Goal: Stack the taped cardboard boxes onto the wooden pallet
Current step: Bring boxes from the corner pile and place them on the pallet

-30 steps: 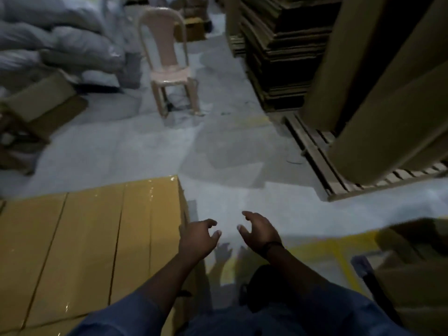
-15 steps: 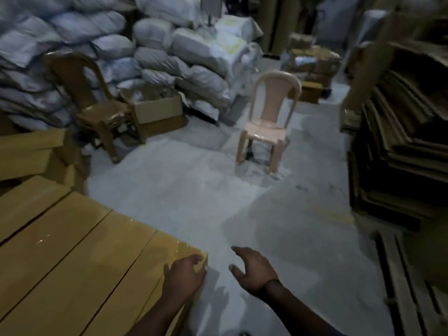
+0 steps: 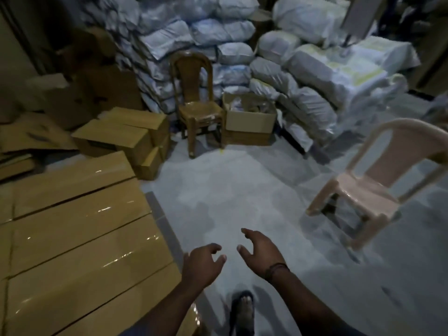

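Several taped cardboard boxes lie side by side at the lower left, their glossy tape catching the light. My left hand hovers just past their right edge with loosely curled fingers and holds nothing. My right hand is beside it over the floor, fingers spread and relaxed, empty, with a dark band on the wrist. No wooden pallet is in view.
A brown chair and an open carton stand before a wall of white sacks. A pink plastic chair is at right. Loose cartons lie at left. My sandalled foot is on the grey floor.
The view has swung left: the pallet and cardboard stacks have left the frame, and the sacks and brown chair have come to the centre. My left hand has lifted off the box corner.
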A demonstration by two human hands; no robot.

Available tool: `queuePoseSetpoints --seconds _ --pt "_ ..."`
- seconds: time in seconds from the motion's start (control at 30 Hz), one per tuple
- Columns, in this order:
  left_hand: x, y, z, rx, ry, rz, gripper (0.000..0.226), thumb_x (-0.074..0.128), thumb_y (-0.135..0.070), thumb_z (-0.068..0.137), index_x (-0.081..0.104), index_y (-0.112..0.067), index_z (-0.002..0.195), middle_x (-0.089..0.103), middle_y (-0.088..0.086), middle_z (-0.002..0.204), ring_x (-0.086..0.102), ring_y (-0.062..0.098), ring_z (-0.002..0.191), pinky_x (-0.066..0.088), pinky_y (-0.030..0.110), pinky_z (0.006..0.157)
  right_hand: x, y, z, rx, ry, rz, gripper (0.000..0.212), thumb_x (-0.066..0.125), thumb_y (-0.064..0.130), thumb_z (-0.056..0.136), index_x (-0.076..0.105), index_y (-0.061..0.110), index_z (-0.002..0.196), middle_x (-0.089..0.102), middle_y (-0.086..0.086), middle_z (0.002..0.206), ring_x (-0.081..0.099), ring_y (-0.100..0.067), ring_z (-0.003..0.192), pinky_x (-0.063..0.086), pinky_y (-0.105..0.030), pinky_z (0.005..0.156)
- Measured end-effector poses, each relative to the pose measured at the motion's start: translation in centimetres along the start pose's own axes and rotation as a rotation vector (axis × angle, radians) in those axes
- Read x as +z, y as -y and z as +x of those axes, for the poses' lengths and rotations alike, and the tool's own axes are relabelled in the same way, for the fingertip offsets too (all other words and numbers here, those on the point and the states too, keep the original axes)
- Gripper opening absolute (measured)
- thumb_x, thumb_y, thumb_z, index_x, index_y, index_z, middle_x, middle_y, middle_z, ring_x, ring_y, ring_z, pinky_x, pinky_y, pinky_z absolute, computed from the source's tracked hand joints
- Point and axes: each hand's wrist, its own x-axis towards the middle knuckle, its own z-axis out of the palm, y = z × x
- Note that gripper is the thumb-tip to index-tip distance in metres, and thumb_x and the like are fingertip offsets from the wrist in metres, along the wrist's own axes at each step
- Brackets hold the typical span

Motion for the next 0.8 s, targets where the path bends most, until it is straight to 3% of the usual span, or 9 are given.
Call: queuePoseSetpoints --seconds 0.27,0.4,0.6,0.7,0.8 --pt "-0.2 -5.3 15.0 -0.136 -0.146 -0.034 0.052 0.057 -0.067 0.084 0.067 -0.039 0.127 0.072 -0.015 0.123 0.067 0.008 0.114 0.044 0.050 0.111 -7.8 -2.8 17.7 -0.220 0.086 -0.090 0.061 0.048 0.056 0.098 0.037 0.033 0.154 0.051 0.005 0.148 0.049 -0.017 0.133 0.042 -0.036 0.109" --pt "-1.8 -8.2 20.7 -0.212 -0.201 -0.051 0.053 0.057 -0.067 0.082 0.068 -0.039 0.126 0.072 -0.015 0.123 0.067 0.010 0.113 0.044 0.051 0.111 -10.0 -3.7 25.3 -0.230 0.078 0.018 0.058 0.055 0.052 0.098 0.044 0.030 0.151 0.056 0.005 0.142 0.053 -0.015 0.129 0.044 -0.031 0.105" --pt "-2.7 -10.2 28.0 -0.356 -0.323 -0.129 0.058 0.056 -0.069 0.080 0.069 -0.036 0.126 0.072 -0.013 0.124 0.067 0.010 0.116 0.045 0.049 0.111 -10.1 -3.2 35.4 -0.351 0.208 0.074 0.058 0.058 0.052 0.096 0.046 0.030 0.149 0.058 0.004 0.139 0.057 -0.014 0.125 0.047 -0.030 0.102" --pt "-2.7 -11.3 32.1 -0.410 -0.373 -0.136 0.052 0.062 -0.063 0.087 0.068 -0.033 0.129 0.071 -0.012 0.127 0.067 0.011 0.116 0.047 0.045 0.109 -10.4 -2.9 41.4 -0.434 0.272 0.063 0.057 0.057 0.051 0.097 0.046 0.030 0.149 0.057 0.004 0.140 0.055 -0.015 0.127 0.047 -0.032 0.103" --pt "-2.8 -13.0 35.8 -0.481 -0.411 -0.137 0.046 0.066 -0.055 0.092 0.067 -0.031 0.131 0.070 -0.010 0.129 0.066 0.010 0.115 0.050 0.032 0.104 -12.0 -2.8 47.4 -0.514 0.301 0.050 0.057 0.058 0.050 0.097 0.046 0.030 0.149 0.058 0.004 0.140 0.055 -0.015 0.126 0.046 -0.031 0.103"
